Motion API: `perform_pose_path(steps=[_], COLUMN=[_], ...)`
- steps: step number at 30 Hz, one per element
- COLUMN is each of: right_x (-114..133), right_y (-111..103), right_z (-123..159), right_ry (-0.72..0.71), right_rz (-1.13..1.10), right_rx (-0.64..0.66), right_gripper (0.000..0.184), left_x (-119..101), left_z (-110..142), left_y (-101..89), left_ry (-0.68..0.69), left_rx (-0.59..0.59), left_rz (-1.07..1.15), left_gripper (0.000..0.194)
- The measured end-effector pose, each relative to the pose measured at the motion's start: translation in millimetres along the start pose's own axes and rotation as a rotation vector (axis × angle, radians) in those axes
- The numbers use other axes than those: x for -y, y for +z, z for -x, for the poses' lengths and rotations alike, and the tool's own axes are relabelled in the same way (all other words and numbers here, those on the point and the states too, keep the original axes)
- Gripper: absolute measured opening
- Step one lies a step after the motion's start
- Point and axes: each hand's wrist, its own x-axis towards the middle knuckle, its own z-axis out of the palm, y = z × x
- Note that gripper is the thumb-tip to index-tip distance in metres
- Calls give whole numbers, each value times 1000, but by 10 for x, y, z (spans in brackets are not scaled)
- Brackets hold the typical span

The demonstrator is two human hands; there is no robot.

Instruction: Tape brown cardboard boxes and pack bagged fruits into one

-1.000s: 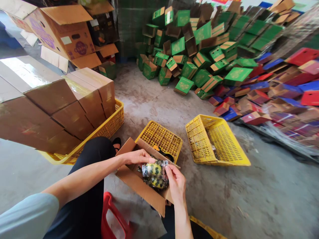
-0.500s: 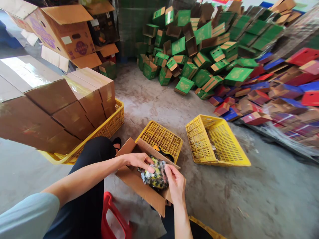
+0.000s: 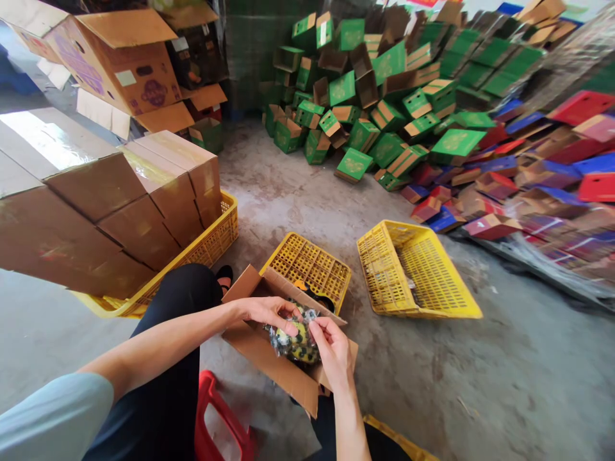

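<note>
On our left, we see a stack of brown boxes (image 3: 137,227) with shiny tape on top. The stack sits in a long yellow crate (image 3: 206,246). Behind it is a big box (image 3: 139,83) with purple marks, and its flaps hang open. Next comes our bent leg (image 3: 182,320) in dark pants, with a black shoe (image 3: 224,278) just past the knee. A red stool (image 3: 206,398) is beside the leg, low down.

In the middle, an open box (image 3: 269,355) is tilted in front of us, with its flaps out. Our left hand (image 3: 270,311) reaches over it. Its fingers curl and its thumb lies on the bag (image 3: 302,346), but we cannot tell if it grips. The bag is clear and crinkly, with yellow and black bits showing through. It is up at the mouth of the box, between our two hands. Our right hand (image 3: 332,349) pinches the bag's right edge with its thumb and finger.

Just past the box, a yellow mesh crate (image 3: 314,259) is on the floor (image 3: 480,378). Far back, green boxes (image 3: 354,165) lie in a messy heap. More to the right, a deep yellow bin (image 3: 435,269) stands well apart from our hands. Last, at the far right, we see a pile of red and blue boxes (image 3: 494,227), some of them blurry.
</note>
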Motion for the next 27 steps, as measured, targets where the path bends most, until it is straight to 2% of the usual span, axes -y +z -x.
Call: perform_pose_path(steps=[5, 14, 19, 22, 27], right_x=[-44, 46, 92, 120, 92], right_y=[44, 25, -8, -14, -22], right_z=[17, 14, 15, 28, 38], right_ry=[18, 13, 43, 64, 51], right_rz=[-23, -21, -30, -29, 6], right_rx=[63, 21, -42, -28, -40], right_gripper=[38, 39, 48, 50, 44], left_x=[-67, -8, 13, 7, -53], left_z=[31, 49, 6, -11, 4], left_y=[1, 37, 39, 37, 75], left_ry=[-6, -29, -19, -23, -36], left_rx=[31, -43, -181, -238, -200], left_rz=[-157, 70, 202, 223, 231], left_gripper=[54, 49, 52, 53, 53])
